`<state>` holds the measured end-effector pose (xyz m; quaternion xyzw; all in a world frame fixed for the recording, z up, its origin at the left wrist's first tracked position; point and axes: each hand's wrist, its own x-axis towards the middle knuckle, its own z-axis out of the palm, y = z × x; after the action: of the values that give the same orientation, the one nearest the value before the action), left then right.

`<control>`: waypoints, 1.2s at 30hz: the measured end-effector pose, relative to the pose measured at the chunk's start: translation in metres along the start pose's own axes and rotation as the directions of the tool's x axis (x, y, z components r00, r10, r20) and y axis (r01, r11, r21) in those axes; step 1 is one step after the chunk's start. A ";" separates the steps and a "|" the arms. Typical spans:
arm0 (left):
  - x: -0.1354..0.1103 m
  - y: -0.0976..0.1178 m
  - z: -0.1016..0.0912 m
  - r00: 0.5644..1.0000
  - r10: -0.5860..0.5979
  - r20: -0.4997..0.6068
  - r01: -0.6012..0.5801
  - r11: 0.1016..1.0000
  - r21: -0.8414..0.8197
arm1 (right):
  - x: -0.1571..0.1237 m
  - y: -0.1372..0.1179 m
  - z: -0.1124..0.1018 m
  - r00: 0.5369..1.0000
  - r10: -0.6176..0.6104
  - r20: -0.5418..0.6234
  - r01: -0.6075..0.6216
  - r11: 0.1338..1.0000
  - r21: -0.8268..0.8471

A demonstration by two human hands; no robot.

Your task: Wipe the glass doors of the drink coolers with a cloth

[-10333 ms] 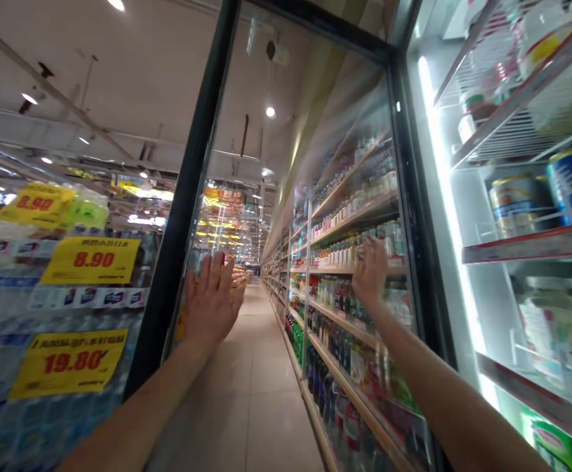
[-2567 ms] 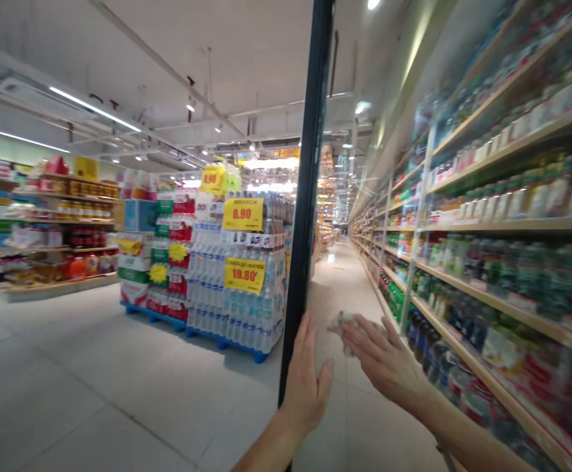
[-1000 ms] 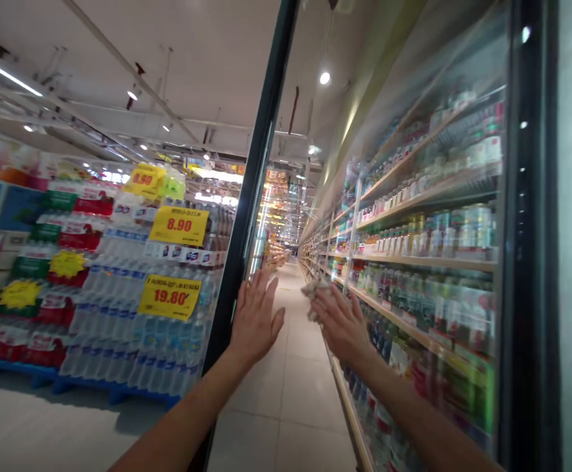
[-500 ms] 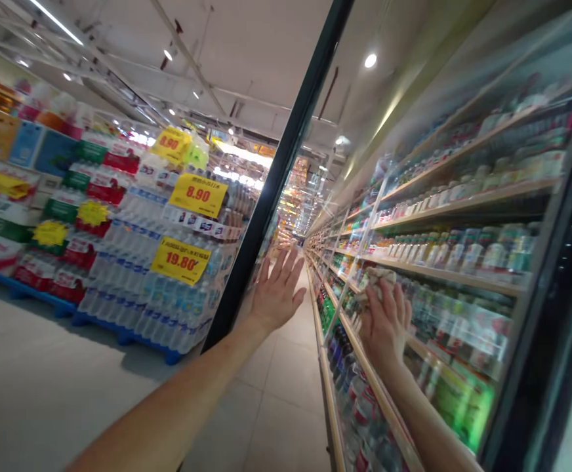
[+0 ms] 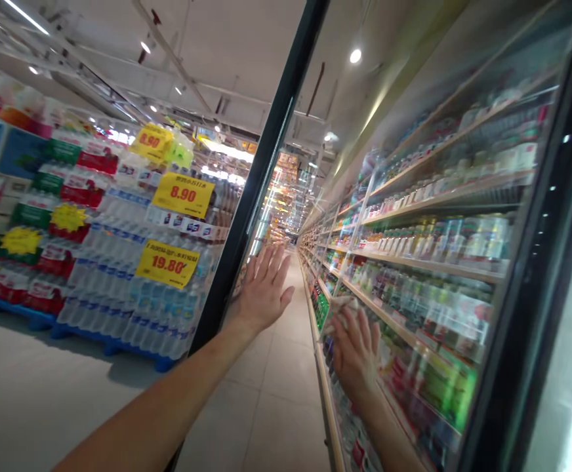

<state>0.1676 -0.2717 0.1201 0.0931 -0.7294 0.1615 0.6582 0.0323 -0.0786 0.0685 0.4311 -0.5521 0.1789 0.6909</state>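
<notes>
My left hand (image 5: 262, 292) lies flat, fingers spread, on the clear glass panel (image 5: 310, 85) of a dark-framed door, close to the frame's left upright (image 5: 261, 183). It holds nothing. Lower and to the right, my right hand (image 5: 357, 354) presses a crumpled pale cloth (image 5: 341, 311) to the same glass. The cloth shows beyond the fingertips and the index side; the rest is under the fingers. Through and beside the glass appear long wooden-edged shelves (image 5: 414, 261) lined with bottles.
At left, shrink-wrapped packs of bottled water (image 5: 113, 282) are stacked on a blue pallet (image 5: 109, 344), with yellow price signs (image 5: 168, 263) on them. A tiled aisle floor (image 5: 271, 400) runs between stack and shelves. Another dark upright (image 5: 527, 275) stands at right.
My right hand has moved down and left across the glass with the cloth. My left hand stays flat by the frame. The whole view has shifted slightly.
</notes>
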 end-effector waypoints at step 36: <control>0.001 -0.002 0.008 0.994 0.027 -0.105 -0.033 0.998 -0.062 | -0.020 0.039 -0.015 0.922 0.337 -0.193 -0.367 0.919 -0.148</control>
<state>0.1610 -0.2765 0.1209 0.0527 -0.7002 0.1528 0.6954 0.0067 -0.0400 0.0652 0.2439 -0.5762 0.2842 0.7265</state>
